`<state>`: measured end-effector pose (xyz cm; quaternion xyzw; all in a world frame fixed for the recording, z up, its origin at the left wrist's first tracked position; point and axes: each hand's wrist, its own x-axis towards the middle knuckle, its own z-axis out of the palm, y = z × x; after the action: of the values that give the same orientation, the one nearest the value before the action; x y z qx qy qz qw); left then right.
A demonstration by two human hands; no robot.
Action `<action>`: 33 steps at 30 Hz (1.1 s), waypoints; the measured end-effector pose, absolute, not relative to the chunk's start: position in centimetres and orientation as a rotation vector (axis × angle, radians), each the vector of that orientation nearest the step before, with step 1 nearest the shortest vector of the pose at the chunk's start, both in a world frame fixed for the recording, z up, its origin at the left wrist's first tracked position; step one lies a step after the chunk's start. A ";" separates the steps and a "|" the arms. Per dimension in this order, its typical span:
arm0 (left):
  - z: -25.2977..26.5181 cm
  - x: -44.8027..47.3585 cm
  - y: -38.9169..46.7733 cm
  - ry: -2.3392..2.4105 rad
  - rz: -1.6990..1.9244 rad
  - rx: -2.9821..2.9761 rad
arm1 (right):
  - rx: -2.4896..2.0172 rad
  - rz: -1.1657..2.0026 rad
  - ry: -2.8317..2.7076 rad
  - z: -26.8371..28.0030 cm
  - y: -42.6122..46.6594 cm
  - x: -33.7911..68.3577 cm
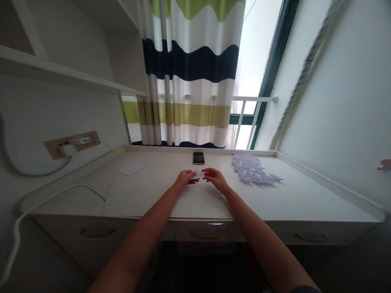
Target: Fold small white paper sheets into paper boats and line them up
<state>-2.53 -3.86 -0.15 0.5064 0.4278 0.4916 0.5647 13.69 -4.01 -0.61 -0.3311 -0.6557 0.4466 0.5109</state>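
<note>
A small piece of folded white paper (198,175) is held just above the desk, in the middle of the view. My left hand (185,178) is closed on its left side, thumb on top and fingers beneath. At the paper's right edge, the fingertips of my right hand (214,178) are bent and close together; they seem to pinch its edge, though the contact is too small to make out clearly. Beyond the hands lies a dark phone (198,158). To the right, many folded white paper pieces (253,169) lie overlapped in a pile.
A stack of flat white paper (132,168) lies on the left of the white desk (146,199). White cables run from the wall socket (72,145) over the desk's left side. A striped curtain (189,89) hangs behind; a shelf (76,81) juts out at upper left.
</note>
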 end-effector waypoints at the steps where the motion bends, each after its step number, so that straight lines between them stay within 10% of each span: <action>1: -0.2 -2.5 -3.9 1.013 1.159 1.212 | -0.803 1.029 -1.608 -0.8 -3.9 13.7; 9: -0.6 -2.3 -3.6 1.072 1.178 1.320 | -0.881 0.671 -1.777 -1.4 -3.6 13.5; 33: -1.0 -1.9 -3.4 0.966 1.059 1.460 | -0.845 1.062 -1.322 -1.6 -2.9 13.5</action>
<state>-1.89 -3.41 -1.04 0.6093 0.4029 0.4418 0.5207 13.46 -2.86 -1.57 -0.3620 -0.5663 0.4553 0.5839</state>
